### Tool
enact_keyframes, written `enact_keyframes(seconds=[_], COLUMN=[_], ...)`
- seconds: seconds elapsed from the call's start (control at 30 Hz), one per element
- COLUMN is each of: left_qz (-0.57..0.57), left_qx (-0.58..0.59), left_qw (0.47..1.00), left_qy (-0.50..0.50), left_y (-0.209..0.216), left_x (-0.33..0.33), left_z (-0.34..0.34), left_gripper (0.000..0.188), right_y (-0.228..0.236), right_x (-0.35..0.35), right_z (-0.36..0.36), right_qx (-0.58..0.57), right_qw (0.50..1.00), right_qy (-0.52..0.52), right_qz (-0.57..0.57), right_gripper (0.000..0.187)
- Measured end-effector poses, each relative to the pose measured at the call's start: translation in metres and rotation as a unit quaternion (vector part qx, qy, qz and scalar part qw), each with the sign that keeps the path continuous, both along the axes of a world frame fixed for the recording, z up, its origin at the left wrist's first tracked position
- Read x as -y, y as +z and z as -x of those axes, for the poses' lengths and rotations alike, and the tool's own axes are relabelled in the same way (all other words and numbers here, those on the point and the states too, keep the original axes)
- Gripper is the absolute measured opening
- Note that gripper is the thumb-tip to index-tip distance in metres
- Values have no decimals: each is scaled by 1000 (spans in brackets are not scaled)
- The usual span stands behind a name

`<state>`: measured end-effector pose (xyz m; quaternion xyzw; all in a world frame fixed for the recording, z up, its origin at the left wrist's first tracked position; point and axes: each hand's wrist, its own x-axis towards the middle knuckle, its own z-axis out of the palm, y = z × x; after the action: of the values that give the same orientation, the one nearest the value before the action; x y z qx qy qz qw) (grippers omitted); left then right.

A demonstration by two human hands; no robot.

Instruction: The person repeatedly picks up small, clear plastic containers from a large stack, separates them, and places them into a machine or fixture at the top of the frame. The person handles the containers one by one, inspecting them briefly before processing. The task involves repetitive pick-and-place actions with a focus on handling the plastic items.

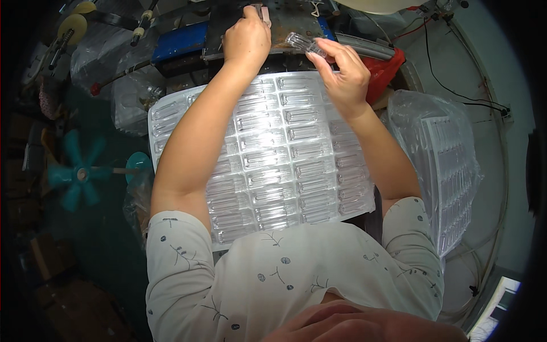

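Note:
My right hand (346, 71) pinches a small clear plastic container (301, 43) between thumb and fingers, above the far edge of a tray. At the machine's dark metal bed (219, 31), my left hand (247, 41) is closed with its fingers bent. A small pale pink and clear piece (264, 15) shows beside its fingertips; whether the fingers grip it or only touch it is hard to see. Under both forearms lies a large clear plastic tray (268, 196), with rows of long clear containers in its pockets.
Blue panels (181, 43) flank the machine bed. More filled trays (450, 176) stand in a plastic bag at the right. A red bag (380, 74) hangs near the machine's right side. To the left are a teal fan (82, 174), rollers (73, 29) and a red-knobbed lever (96, 88).

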<state>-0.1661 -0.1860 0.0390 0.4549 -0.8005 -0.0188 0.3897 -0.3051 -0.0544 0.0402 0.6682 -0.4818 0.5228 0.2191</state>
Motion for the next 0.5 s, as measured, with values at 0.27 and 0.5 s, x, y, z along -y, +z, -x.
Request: enact_keyframes(seconds=[0.27,0.5], left_qz=[-34,-169], left_qx=[-27,-105], left_qw=[999,978], left_qy=[3,-61], left_y=[20,7], left_x=[-54,-50], left_z=[-102,-123], left_gripper=[32,27], right_y=[-13,-9], right_x=[99,83], right_z=[-40,-36], right_qx=[-231,-170], right_qw=[966,981], right_qy=[-104,-88], right_qz=[44,-16], right_gripper=[22,29])
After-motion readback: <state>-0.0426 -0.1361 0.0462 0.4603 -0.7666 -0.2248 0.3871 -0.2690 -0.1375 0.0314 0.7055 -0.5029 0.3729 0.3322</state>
